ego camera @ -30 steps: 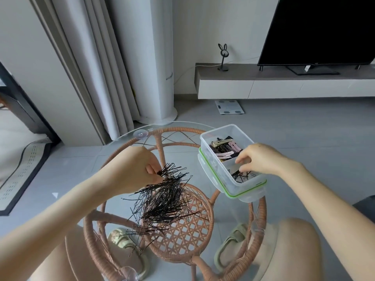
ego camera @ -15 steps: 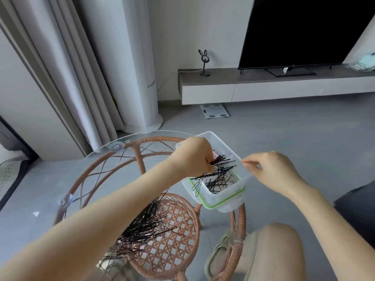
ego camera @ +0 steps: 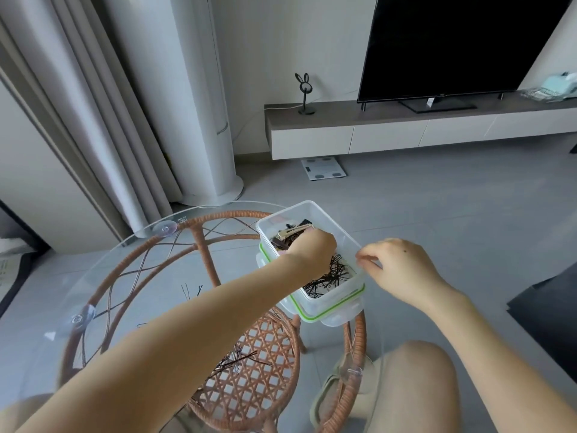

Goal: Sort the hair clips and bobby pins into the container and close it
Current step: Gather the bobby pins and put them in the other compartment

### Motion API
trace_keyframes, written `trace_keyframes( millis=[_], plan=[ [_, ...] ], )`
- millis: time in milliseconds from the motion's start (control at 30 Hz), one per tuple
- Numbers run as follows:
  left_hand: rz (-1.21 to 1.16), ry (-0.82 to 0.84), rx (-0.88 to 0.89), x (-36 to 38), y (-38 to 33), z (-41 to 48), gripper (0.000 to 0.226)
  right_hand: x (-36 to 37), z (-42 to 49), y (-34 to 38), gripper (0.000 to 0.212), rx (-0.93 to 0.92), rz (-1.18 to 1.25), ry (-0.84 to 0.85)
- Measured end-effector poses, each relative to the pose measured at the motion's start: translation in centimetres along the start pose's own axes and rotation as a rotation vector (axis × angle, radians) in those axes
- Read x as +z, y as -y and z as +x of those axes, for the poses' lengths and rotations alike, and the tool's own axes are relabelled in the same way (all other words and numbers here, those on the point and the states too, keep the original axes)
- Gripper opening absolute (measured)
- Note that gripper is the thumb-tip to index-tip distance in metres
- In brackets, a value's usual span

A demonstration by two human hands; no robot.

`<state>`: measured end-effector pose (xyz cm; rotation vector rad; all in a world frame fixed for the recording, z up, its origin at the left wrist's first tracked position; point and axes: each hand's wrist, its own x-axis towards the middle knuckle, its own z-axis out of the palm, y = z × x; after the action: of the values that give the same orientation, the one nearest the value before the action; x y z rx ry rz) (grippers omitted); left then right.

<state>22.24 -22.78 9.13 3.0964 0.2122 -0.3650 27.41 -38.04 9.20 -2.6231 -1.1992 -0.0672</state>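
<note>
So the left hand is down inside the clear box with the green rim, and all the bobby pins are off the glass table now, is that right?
Not quite. The left hand is inside the clear box, but the head view shows bobby pins lying on the glass table, so some are yet to be moved.

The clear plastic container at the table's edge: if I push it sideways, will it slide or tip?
The container probably slides easily, since it sits on a smooth glass tabletop. It looks light: thin clear walls, only bobby pins and hair clips inside. Its near corner seems to overhang the table rim, so a push that way could tip it off.
</note>
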Motion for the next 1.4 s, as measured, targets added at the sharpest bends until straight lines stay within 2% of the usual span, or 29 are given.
trace_keyframes(
  millis=[100,167,233,333,367,433,500,567,633,733,800,867,1000,1033,1067,1133,1200,1267,1300,1400],
  plan=[
    [-0.057,0.054,0.066,-1.2,0.6,-0.4,0.033,0.1,-0.1,0.2,0.019,0.002,-0.031,-0.005],
    [-0.118,0.050,0.061,-2.3,1.6,-1.2,0.029,-0.1,-0.3,0.6,0.018,-0.005,-0.066,-0.041],
    [-0.210,-0.031,0.013,-3.2,3.0,-2.4,0.023,-0.4,-0.6,1.5,0.013,-0.042,-0.044,-0.129],
    [-0.362,-0.144,-0.052,-3.4,5.9,-5.2,0.020,-0.4,-1.6,4.2,0.007,-0.127,0.191,-0.227],
    [-0.403,-0.165,-0.084,-2.9,7.2,-6.3,0.021,-0.3,-2.1,5.4,0.009,-0.162,0.285,-0.191],
    [-0.435,-0.164,-0.172,-0.6,9.9,-8.9,0.023,0.8,-3.3,8.5,0.029,-0.222,0.408,0.003],
    [-0.400,-0.163,-0.249,2.8,12.4,-11.2,0.027,3.0,-3.9,11.0,0.056,-0.296,0.380,0.228],
    [-0.342,-0.191,-0.285,6.3,14.3,-12.7,0.038,6.2,-3.3,12.7,0.074,-0.276,0.323,0.395],
    [-0.357,-0.165,-0.313,8.7,15.0,-13.5,0.062,9.1,-1.9,14.5,0.080,-0.157,0.331,0.446],
    [-0.547,-0.131,-0.310,11.3,14.1,-14.2,0.080,12.0,-0.4,17.2,0.065,0.006,0.324,0.360],
    [-0.743,-0.225,-0.337,12.3,13.0,-15.3,0.063,13.2,-0.5,19.1,0.056,0.001,0.342,0.219],
    [-0.975,-0.338,-0.399,12.3,12.2,-16.4,0.045,13.6,-1.4,20.4,0.048,-0.011,0.474,0.130],
    [-1.126,-0.487,-0.442,10.9,11.9,-19.0,0.033,12.2,-3.6,20.8,0.041,-0.033,0.688,0.177],
    [-1.105,-0.482,-0.437,10.7,12.1,-19.8,0.029,11.7,-4.1,20.3,0.042,-0.057,0.706,0.175],
    [-1.017,-0.435,-0.425,10.7,12.3,-20.7,0.036,11.1,-4.4,19.6,0.045,-0.090,0.711,0.168],
    [-0.670,-0.197,-0.386,11.1,12.6,-22.6,0.083,10.5,-4.9,17.6,0.065,-0.198,0.595,0.179],
    [-0.336,0.011,-0.326,12.1,12.8,-24.2,0.116,10.4,-5.2,15.8,0.092,-0.340,0.301,0.237],
    [-0.213,0.056,-0.284,12.9,12.7,-25.0,0.127,10.4,-5.2,15.1,0.110,-0.424,0.045,0.299],
    [-0.202,0.051,-0.277,13.1,12.7,-25.1,0.130,10.6,-5.1,15.2,0.113,-0.429,-0.002,0.309],
    [-0.246,0.019,-0.266,12.8,12.7,-24.4,0.126,11.0,-4.3,16.6,0.108,-0.406,0.037,0.298]
  ],
)
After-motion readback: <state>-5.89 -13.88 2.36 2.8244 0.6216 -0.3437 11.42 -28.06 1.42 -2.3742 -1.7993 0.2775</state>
